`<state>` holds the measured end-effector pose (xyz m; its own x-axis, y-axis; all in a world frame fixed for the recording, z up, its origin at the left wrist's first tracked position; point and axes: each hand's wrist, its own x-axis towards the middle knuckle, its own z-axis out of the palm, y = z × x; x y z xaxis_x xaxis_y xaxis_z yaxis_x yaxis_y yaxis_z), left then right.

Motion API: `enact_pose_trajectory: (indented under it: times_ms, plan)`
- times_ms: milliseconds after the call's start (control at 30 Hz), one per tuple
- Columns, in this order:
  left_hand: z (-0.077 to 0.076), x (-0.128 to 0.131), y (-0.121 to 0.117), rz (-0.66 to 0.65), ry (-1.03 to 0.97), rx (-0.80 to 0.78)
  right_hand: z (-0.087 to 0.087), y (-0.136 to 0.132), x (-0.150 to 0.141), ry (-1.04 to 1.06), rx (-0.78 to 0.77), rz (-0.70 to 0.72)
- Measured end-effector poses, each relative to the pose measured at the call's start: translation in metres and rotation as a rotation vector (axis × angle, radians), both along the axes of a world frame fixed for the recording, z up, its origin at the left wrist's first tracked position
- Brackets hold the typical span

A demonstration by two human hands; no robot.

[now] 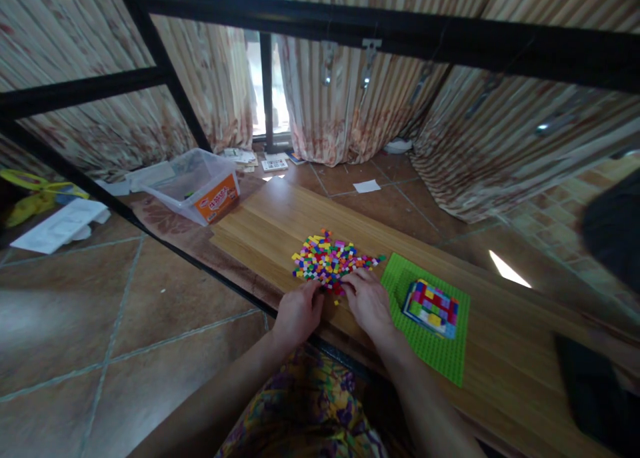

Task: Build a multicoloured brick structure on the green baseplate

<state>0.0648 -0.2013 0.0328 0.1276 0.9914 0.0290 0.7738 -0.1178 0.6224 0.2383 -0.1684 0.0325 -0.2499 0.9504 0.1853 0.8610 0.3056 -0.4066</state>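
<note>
A loose heap of small toy building bricks [327,258] in many colours lies on the wooden tabletop. At its near edge, my left hand [299,311] is closed, the thumb against the curled fingers; whatever they hold is too small to make out. Just to the right, my right hand [367,301] has its fingertips bent together down at the bricks, and I cannot make out what is between them. Beside my right hand lies a green studded baseplate [453,365]. A block of multicoloured bricks [433,308], several layers high, stands on it.
The wooden table [260,221] runs from upper left to lower right. A clear plastic bin [195,178] with an orange label stands beyond its left end. A dark flat object [593,391] lies at the right. Black metal bars [320,8] cross the view before the curtains.
</note>
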Motion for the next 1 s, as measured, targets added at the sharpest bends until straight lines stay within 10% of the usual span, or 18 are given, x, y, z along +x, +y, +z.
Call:
enact_pose_trajectory:
  times_ms: [667,1000]
  plan:
    - [-0.006,-0.004,0.015,-0.035,0.163,0.020,0.012,0.010,-0.013,-0.212,-0.004,0.068]
    - [-0.004,-0.005,0.020,-0.038,0.202,0.058,0.018,-0.025,0.004,0.386,0.052,-0.204]
